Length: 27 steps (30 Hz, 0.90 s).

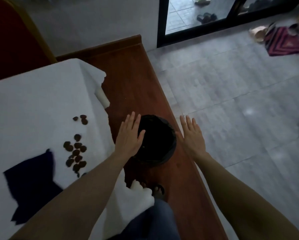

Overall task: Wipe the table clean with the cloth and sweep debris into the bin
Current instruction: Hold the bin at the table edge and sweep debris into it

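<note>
A table with a white cover (32,104) fills the left of the view. Several dark brown bits of debris (76,153) lie near its right edge, and a dark blue cloth (31,184) lies flat to their left. A black bin (158,141) lined with a black bag stands on a brown wooden platform just right of the table. My left hand (129,137) is held flat with straight fingers over the bin's left rim. My right hand (192,135) is held flat to the right of the bin. Neither hand holds anything.
The brown wooden platform (133,80) runs along the table's right side, with grey floor tiles (240,101) beyond it. A red chair back (12,37) stands behind the table. Sandals and a patterned mat (285,40) lie near a dark-framed glass door (197,16). My sandalled foot (158,189) is below the bin.
</note>
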Each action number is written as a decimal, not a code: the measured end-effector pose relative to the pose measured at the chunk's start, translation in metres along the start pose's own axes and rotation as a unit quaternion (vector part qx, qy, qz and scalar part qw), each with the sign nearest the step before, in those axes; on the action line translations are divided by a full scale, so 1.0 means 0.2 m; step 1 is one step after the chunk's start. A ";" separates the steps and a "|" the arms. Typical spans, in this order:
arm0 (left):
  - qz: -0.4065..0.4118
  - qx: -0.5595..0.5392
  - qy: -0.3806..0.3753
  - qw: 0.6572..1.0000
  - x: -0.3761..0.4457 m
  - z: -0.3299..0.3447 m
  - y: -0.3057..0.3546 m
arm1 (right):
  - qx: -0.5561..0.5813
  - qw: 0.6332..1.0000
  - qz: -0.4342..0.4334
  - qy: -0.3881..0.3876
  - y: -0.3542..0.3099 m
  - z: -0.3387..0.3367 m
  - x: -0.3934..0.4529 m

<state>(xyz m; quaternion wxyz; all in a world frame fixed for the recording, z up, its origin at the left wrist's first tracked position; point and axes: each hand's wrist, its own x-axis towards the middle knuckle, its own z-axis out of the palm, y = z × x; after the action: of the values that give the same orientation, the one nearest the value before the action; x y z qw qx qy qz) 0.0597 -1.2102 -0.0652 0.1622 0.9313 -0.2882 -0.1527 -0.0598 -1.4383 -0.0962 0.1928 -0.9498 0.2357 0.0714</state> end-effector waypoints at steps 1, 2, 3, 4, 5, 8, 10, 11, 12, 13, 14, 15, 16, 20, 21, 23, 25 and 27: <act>-0.018 0.001 -0.006 1.000 0.04 0.10 -0.03 | -0.003 1.000 0.005 -0.011 0.06 0.09 0.05; -0.035 0.004 -0.015 0.999 0.08 0.21 -0.07 | -0.005 1.000 0.010 -0.023 0.12 0.18 0.10; -0.052 0.008 -0.026 0.998 0.12 0.31 -0.11 | -0.003 0.999 0.015 -0.034 0.17 0.27 0.14; -0.068 0.013 -0.037 0.997 0.15 0.41 -0.16 | 0.001 0.999 0.019 -0.045 0.22 0.37 0.19; -0.082 0.018 -0.045 0.995 0.18 0.51 -0.22 | 0.003 0.998 0.020 -0.053 0.26 0.47 0.23; -0.124 0.040 -0.062 0.990 0.27 0.76 -0.39 | -0.001 0.998 0.015 -0.068 0.38 0.75 0.35; -0.164 0.070 -0.075 0.981 0.32 0.90 -0.50 | -0.001 0.997 0.008 -0.077 0.44 0.91 0.43; -0.186 0.081 -0.081 0.976 0.34 0.96 -0.55 | 0.002 0.997 0.005 -0.081 0.47 0.99 0.48; -0.204 0.089 -0.088 0.971 0.36 1.02 -0.60 | 0.004 0.996 0.003 -0.084 0.49 1.05 0.52; -0.217 0.096 -0.095 0.967 0.39 1.07 -0.64 | 0.006 0.996 0.001 -0.084 0.51 1.11 0.56; -0.225 0.101 -0.100 0.964 0.41 1.12 -0.67 | 0.009 0.997 -0.003 -0.081 0.53 1.17 0.59; -0.228 0.102 -0.107 0.962 0.44 1.17 -0.71 | 0.015 0.997 -0.005 -0.078 0.55 1.22 0.63; -0.230 0.101 -0.112 0.961 0.46 1.21 -0.73 | 0.024 0.997 -0.006 -0.077 0.56 1.27 0.65; -0.236 0.094 -0.135 0.958 0.49 1.33 -0.79 | 0.065 0.996 0.007 -0.060 0.59 1.40 0.68; -0.235 0.091 -0.143 0.957 0.49 1.35 -0.80 | 0.086 0.995 0.007 -0.046 0.59 1.42 0.68; -0.238 0.081 -0.141 0.957 0.49 1.36 -0.80 | 0.123 0.992 -0.002 -0.028 0.59 1.43 0.68; -0.238 0.074 -0.138 0.959 0.49 1.37 -0.80 | 0.133 0.991 0.002 -0.029 0.58 1.44 0.68; -0.229 0.065 -0.133 0.962 0.50 1.37 -0.80 | 0.142 0.989 0.021 -0.028 0.58 1.44 0.66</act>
<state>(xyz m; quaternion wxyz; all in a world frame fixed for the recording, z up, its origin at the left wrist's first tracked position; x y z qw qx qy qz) 0.1123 -1.2029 -0.3923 0.0219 0.9524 -0.0955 -0.2887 -0.0111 -1.4737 -0.4288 0.3307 -0.9054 0.2574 0.0682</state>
